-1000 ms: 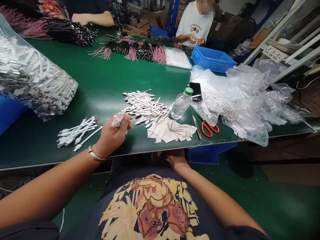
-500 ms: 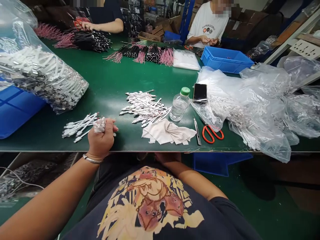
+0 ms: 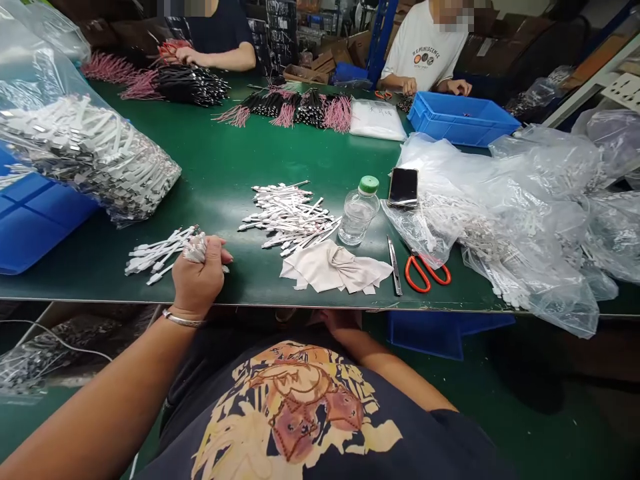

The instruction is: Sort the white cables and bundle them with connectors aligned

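My left hand (image 3: pixel 199 277) rests on the green table (image 3: pixel 215 167) near its front edge, closed in a fist round a bunch of short white cable pieces (image 3: pixel 195 247) whose ends stick out at the top. Just left of it lies a small pile of white cable pieces (image 3: pixel 156 254). A bigger heap of white cable pieces (image 3: pixel 290 215) lies in the middle. My right hand (image 3: pixel 336 320) sits below the table edge, mostly hidden, its fingers out of sight. A beige cloth (image 3: pixel 335 269) lies above it on the table.
A clear bottle with a green cap (image 3: pixel 359 213), a phone (image 3: pixel 403 187), tweezers (image 3: pixel 394 265) and orange scissors (image 3: pixel 427 273) lie right of centre. Plastic bags (image 3: pixel 520 213) fill the right, a big bag of parts (image 3: pixel 75 150) the left. Two people work across the table by a blue bin (image 3: pixel 463 119).
My left fist has drawn back with its bunch from near the middle heap to the small pile at the left. The view has tilted up slightly. My right hand stays under the edge.
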Motion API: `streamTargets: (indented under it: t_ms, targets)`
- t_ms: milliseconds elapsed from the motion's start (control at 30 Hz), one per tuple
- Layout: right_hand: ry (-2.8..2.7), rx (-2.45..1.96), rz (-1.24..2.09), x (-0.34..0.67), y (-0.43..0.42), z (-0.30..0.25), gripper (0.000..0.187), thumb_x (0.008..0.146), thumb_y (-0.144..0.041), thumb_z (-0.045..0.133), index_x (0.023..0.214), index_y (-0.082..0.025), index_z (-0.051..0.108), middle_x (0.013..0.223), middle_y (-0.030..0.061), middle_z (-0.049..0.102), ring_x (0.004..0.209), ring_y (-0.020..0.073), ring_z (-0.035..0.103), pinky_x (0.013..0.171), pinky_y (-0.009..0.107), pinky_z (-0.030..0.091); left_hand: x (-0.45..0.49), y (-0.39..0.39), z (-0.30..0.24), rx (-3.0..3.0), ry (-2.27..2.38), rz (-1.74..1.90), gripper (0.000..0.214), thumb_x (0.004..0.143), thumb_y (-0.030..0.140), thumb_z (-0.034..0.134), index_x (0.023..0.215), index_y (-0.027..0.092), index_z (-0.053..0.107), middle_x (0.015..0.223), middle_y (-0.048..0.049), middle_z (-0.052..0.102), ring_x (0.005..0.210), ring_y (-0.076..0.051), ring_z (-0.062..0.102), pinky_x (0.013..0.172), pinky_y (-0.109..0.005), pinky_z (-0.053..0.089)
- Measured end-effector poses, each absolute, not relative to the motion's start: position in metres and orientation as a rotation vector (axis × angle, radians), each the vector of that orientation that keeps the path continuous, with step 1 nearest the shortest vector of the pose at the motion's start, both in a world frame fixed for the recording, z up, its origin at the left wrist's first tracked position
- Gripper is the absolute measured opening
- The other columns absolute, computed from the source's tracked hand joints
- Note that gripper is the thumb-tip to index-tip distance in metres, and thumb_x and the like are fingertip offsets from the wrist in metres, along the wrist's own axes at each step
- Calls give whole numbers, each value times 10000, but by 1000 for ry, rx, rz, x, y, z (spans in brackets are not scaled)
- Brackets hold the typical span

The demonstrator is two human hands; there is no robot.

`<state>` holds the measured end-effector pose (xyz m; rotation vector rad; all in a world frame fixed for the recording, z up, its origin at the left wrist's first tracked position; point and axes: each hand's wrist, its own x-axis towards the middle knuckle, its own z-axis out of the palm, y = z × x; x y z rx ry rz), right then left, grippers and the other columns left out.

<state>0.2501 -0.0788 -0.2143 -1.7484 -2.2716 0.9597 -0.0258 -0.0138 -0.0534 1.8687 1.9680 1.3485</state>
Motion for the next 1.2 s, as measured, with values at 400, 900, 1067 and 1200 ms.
streamTargets:
  t_ms: [400,900,1067,1200]
  targets:
    - [-2053,-2080,1014,253,-134,-194,280,857,-226,495,1027,-217,718,1059,94,686,1097,283,551,988,393,354,-31,-16,-42,1955,1580,1127,270,896,354,440,815,175,626,752,-26,648,751,-147,601,785,-277,463]
    - [-1407,-738,2026,146,-92,-62,473,732,-486,685,1083,-178,607,988,53,630,947,176,590,850,323,471,-21,-76,-3,1444,733,569,356,907,435,429,1092,232,656,1153,-63,657,1042,-203,613,939,-332,458]
    - [-1492,-793,2172,127,-99,-82,407,706,-536,675,848,-155,675,851,49,646,866,189,608,852,348,469,-28,-80,-20,1425,689,413,374,881,458,464,1110,243,667,1153,-60,657,1100,-214,584,983,-332,428]
    - [-1249,-880,2391,120,-113,-90,371,713,-485,691,888,-159,701,885,57,679,864,188,631,860,356,474,-29,-87,-43,1215,764,428,401,880,474,457,1068,195,674,1131,-86,661,1063,-209,601,963,-332,440]
